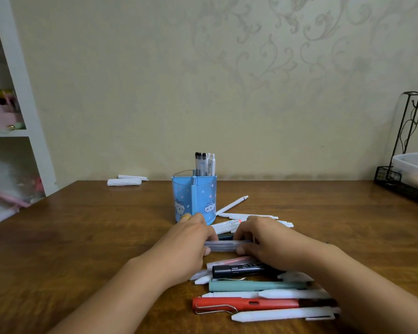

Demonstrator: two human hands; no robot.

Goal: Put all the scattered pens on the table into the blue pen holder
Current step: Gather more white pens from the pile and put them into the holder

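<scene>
Translucent pens (pixel 223 245) between both hands' fingers (pixel 245 249)

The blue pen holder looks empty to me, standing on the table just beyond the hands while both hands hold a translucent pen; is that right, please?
Not quite: the blue pen holder is not empty. The head view shows several pens standing upright in one rear compartment. The rest holds: it stands on the table just beyond the hands, and the left hand and right hand both hold the translucent pen.

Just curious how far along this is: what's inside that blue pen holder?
The blue plastic pen holder with cat faces holds several upright pens, some black-capped, some white, in a rear compartment. The near left compartment shows nothing above its rim; its walls hide the bottoms.
</scene>
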